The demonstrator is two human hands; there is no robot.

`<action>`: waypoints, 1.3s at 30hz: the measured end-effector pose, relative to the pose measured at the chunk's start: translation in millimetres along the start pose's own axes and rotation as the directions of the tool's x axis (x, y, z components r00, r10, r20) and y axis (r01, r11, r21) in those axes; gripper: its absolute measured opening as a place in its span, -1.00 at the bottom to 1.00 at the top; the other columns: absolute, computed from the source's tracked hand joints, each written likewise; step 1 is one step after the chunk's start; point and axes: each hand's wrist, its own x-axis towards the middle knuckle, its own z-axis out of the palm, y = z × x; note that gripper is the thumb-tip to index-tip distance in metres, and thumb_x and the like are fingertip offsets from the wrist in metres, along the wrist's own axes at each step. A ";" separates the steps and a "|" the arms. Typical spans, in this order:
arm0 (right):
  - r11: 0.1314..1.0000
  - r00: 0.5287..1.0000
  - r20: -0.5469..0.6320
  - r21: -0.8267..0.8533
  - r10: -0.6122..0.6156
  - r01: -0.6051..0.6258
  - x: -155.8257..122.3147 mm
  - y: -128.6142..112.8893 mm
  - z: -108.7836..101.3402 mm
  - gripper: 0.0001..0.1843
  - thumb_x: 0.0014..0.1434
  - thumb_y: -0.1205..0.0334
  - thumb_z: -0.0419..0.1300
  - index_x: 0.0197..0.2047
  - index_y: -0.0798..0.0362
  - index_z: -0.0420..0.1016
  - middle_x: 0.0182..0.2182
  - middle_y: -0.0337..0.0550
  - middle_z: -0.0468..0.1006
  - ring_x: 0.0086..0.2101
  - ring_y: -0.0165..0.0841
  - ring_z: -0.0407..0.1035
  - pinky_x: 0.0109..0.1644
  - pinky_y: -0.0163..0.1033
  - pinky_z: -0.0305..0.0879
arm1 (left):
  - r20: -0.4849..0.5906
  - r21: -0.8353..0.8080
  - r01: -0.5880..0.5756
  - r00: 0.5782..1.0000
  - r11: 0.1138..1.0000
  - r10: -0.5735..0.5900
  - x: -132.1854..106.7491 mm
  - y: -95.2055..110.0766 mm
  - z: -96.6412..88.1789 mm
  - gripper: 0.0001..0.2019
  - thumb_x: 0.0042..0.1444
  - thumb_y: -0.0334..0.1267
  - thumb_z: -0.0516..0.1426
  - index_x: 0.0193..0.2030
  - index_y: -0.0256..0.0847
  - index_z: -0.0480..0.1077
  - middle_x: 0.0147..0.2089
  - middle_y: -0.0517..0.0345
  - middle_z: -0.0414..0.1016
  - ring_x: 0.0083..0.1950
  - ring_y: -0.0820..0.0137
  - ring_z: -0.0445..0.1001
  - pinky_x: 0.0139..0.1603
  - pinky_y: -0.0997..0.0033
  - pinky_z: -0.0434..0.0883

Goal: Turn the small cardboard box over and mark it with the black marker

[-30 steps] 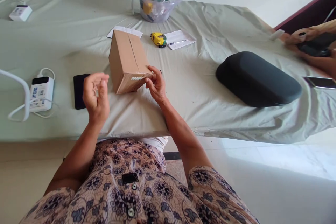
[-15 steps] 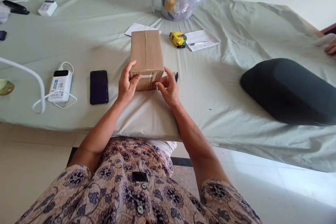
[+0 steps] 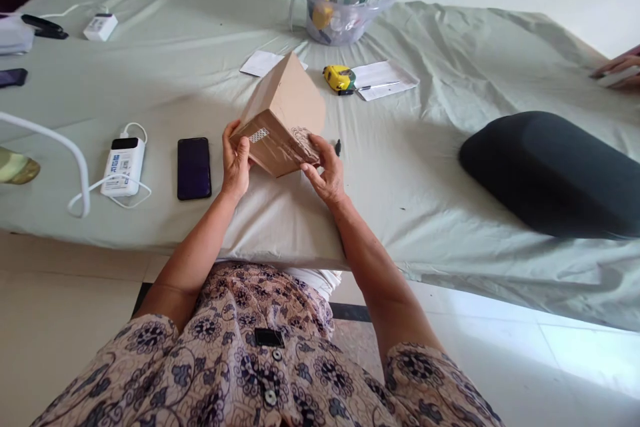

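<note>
Between my two hands a brown cardboard box (image 3: 281,113) is tilted, one long edge turned up and its near end facing me. That end carries a small white printed strip, and dark scribbled marks show on the right side face. My left hand (image 3: 237,159) grips the box's left corner, thumb on the near end. My right hand (image 3: 326,168) holds the lower right edge, thumb below and fingers on the marked side. Just right of that hand lies a small black pen-like thing (image 3: 339,147), mostly hidden.
Behind the box are white paper (image 3: 265,63), a yellow tape measure (image 3: 339,79), and a pen (image 3: 383,85) on an envelope. A clear plastic basket (image 3: 345,20) stands farther back. Left: a phone (image 3: 194,169) and power bank (image 3: 123,165). Right: a black rounded object (image 3: 550,173) and another person's hand (image 3: 620,70).
The box has been rolled from lying flat to a tilt, bringing its marked right side into view. My left hand has moved slightly down and left; the right hand now grips the marked side.
</note>
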 end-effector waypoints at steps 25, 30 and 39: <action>0.941 0.992 0.071 -0.316 -0.107 0.124 -3.3 -31.0 36.2 -0.43 0.30 -0.27 0.09 0.09 -0.01 0.53 -0.35 -0.18 0.55 -0.48 -0.46 0.39 -0.32 -0.31 0.43 | 0.048 -0.052 0.132 0.990 0.990 -0.129 -7.8 5.3 17.3 0.16 -0.04 0.32 0.30 0.51 0.11 -0.31 0.48 -0.13 0.14 0.42 0.10 0.33 0.33 0.07 0.41; 0.970 0.999 -0.010 -0.240 -0.041 0.038 1.7 -22.4 23.0 -0.37 0.24 -0.32 0.15 0.10 0.00 0.54 -0.49 -0.26 0.51 -0.50 -0.43 0.37 -0.30 -0.29 0.41 | 0.066 -0.109 0.167 0.985 0.980 -0.160 -4.9 9.9 11.5 0.04 -0.01 0.17 0.32 0.50 0.07 -0.15 0.44 -0.07 0.24 0.41 0.12 0.34 0.31 0.11 0.43; 0.968 0.885 -0.420 -0.057 0.199 -0.245 15.4 11.0 -22.5 -0.42 0.25 -0.28 0.15 0.11 -0.03 0.48 -0.55 -0.39 0.28 -0.52 -0.46 0.21 -0.36 -0.30 0.26 | 0.085 -0.251 0.282 0.959 0.926 -0.269 1.7 23.9 -3.6 -0.18 -0.02 -0.01 0.33 0.40 0.07 0.20 0.21 0.09 0.53 0.24 0.12 0.50 0.14 0.19 0.55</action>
